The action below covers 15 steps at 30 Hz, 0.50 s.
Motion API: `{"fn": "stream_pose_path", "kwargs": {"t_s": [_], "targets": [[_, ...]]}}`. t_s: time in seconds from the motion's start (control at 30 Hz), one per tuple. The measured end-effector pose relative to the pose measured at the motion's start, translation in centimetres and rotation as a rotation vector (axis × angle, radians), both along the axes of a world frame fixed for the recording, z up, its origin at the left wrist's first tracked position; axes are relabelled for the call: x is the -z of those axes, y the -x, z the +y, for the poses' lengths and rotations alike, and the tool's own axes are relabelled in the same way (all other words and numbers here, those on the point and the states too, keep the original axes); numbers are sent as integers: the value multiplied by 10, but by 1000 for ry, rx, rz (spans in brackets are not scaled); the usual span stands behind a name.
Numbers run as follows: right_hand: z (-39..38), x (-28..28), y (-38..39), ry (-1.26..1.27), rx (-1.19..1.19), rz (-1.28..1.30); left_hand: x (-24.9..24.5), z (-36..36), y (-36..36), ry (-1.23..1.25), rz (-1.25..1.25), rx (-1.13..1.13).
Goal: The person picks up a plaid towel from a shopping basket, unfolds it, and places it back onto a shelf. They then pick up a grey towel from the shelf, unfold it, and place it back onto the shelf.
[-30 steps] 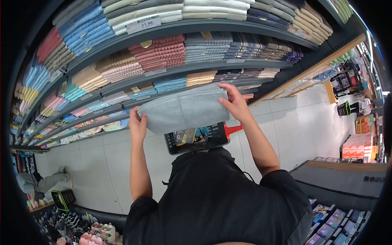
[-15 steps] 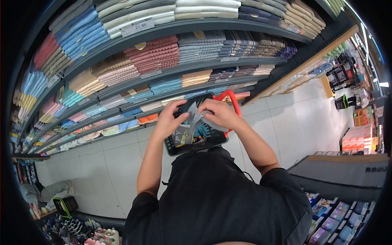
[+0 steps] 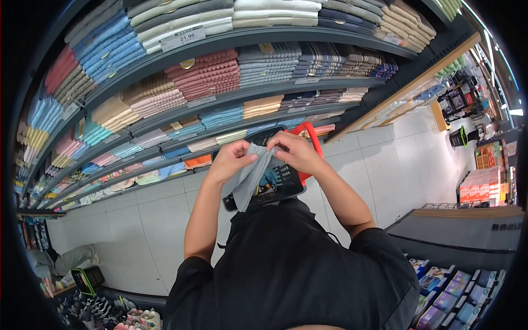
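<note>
A limp grey cloth (image 3: 248, 179) hangs between my two hands, spread partly open with creases running down it. My left hand (image 3: 230, 161) pinches its upper left edge between thumb and fingers. At the upper right corner, my right hand (image 3: 298, 152) has its fingers closed on the gathered end. Below the cloth is a black shopping basket (image 3: 291, 190) with a red handle (image 3: 315, 144) at its far right. Teal and other small items (image 3: 269, 179) show inside it, partly covered by the cloth.
Shelves of folded towels (image 3: 212, 69) curve across the front and left. A low display of boxed goods (image 3: 454, 294) stands at lower right, shoes (image 3: 146, 318) at lower left. At the left edge is another person's leg (image 3: 77, 257) beside a dark basket (image 3: 88, 279). Pale tiled floor (image 3: 385, 159) extends right.
The grey cloth has gone from bunched up to spread out, hanging lower left over the basket's printed item. My left hand has closed onto its edge.
</note>
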State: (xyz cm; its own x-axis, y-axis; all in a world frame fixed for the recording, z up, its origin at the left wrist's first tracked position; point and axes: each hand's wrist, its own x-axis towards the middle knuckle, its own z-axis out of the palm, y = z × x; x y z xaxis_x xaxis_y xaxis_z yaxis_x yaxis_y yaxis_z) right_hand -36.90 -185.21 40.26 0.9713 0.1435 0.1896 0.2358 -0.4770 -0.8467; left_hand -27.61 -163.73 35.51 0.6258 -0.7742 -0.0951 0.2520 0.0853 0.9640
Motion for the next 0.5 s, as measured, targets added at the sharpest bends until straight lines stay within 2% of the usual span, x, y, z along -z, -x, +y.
{"fn": "stream_pose_path", "kwargs": {"t_s": [0.13,0.23,0.33,0.43,0.5], "targets": [[3,-1,-5,-28,32,-18,9,-2,3,37,31,-174],[10,4,-12,142,134,-382,14,-8,3,18,-55,-364],[12,-4,-6,216,90,-207,18,-11,2,-234,-409,-575],[22,-14,-4,144,72,-119,10,-13,7,-242,-651,-565],[22,-9,-9,134,112,-157,7,-20,12,-125,-553,-472]]}}
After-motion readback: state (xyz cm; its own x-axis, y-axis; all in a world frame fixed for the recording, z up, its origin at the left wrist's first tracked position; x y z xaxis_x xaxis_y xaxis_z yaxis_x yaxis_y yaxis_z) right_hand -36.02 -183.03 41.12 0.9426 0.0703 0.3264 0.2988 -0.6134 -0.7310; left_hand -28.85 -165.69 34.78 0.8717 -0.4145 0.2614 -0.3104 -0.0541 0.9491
